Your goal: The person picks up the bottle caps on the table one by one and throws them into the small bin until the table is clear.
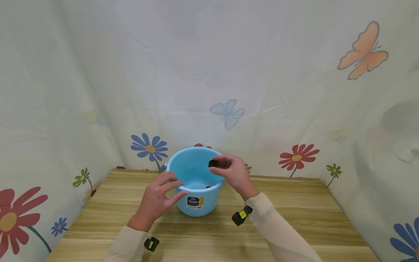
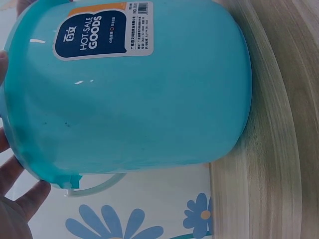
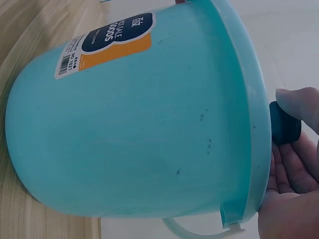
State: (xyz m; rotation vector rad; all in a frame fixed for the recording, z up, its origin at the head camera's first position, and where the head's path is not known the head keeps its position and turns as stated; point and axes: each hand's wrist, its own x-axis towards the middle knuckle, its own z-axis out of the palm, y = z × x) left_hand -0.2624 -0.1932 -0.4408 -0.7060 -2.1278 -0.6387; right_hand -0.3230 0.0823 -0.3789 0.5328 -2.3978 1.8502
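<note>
A light blue plastic bucket (image 1: 198, 202) stands upright on the wooden table, a printed label on its front. At the near left of its rim is my left hand (image 1: 158, 194), with the thumb and fingers holding the edge; in the left wrist view, only its fingers (image 2: 34, 196) show beside the rim. My right hand (image 1: 234, 174) is over the right side of the rim, pinching a small black block-like piece (image 1: 213, 163) between thumb and fingers. The right wrist view shows this dark piece (image 3: 285, 124) just beyond the rim. Inside the bucket, a bit of red (image 1: 208, 187) peeks over the near rim.
The wooden table (image 1: 278, 211) extends on both sides of the bucket. Behind it hangs a pale curtain (image 1: 183, 72) printed with flowers and butterflies, also closing off both sides. The bucket's handle (image 3: 194, 233) hangs at its far side. Each wrist wears a small black camera (image 1: 241, 215).
</note>
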